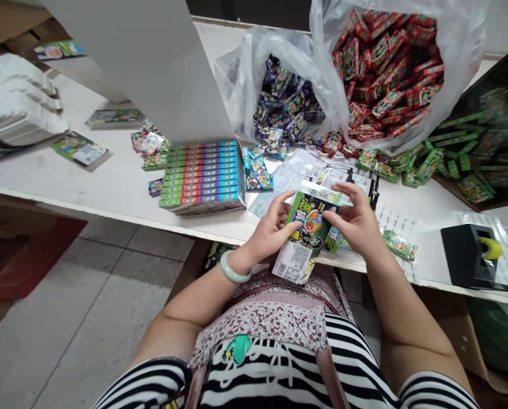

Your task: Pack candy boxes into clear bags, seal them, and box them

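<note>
A black-and-green printed package with a barcode label on its lower part is held over the table's front edge. My left hand grips its left side, thumb on the front. My right hand pinches its upper right side with thumb and index finger, the other fingers partly hidden. Under my right hand a small green and purple piece shows beside the package. Behind the hands lie several flat black-and-white packages and clear plastic sleeves.
An open display box of small coloured packs stands left. Plastic bags hold purple packs and red packs; green packs fill a box at right. A tape dispenser and a white stack flank the table.
</note>
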Tool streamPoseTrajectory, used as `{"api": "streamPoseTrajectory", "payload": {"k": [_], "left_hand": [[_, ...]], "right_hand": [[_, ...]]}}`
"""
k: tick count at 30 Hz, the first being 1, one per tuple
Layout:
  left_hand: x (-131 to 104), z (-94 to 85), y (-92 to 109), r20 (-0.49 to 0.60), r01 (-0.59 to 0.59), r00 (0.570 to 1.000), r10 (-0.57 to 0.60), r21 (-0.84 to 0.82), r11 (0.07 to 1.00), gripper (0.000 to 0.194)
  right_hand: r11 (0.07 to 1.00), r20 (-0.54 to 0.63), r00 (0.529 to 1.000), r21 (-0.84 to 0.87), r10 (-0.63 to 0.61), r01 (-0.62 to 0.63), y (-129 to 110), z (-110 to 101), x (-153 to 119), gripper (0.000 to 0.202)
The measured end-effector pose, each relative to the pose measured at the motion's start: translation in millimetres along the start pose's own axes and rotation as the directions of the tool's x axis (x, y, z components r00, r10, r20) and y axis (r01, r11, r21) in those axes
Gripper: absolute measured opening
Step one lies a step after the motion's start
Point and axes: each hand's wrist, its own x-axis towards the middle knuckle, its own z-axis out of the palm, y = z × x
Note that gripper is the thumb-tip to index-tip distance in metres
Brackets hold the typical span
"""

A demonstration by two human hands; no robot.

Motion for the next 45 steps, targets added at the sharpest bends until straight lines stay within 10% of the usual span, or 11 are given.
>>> {"api": "streamPoseTrajectory", "payload": {"k": [10,20,28,39,45], "left_hand": [[-38.7,9.7,-18.3,0.103,0.051,0.994,-0.036,-0.151,0.987,0.08],[-12.3,15.4,9.5,-0.169,-0.018,0.986,0.003,-0.09,0.996,0.019],[-5.2,9.3,19.4,-0.079,-0.066,0.995,0.056,-0.129,0.989,0.017],[11.0,6.0,31.4,-0.033,-0.052,0.998,0.049,-0.092,0.994,0.017],[7.9,-7.8,30.1,0.113,-0.121,0.985,0.133,-0.109,0.987,0.021]], "right_hand": [[0.974,-0.245,0.96,0.214,0.131,-0.078,32.8,32.8,-56.9,0.04],[0.99,0.037,0.997,0.117,0.074,-0.078,15.3,-1.3,-39.6,0.024],[0.998,0.098,0.994,0.023,-0.056,0.054,3.2,-4.7,-37.9,0.02],[0.985,0.194,0.973,0.094,0.128,-0.148,-7.2,-3.3,-19.6,0.038],[0.998,0.255,0.965,0.019,-0.067,0.065,-10.5,-10.5,-27.0,0.025]]}}
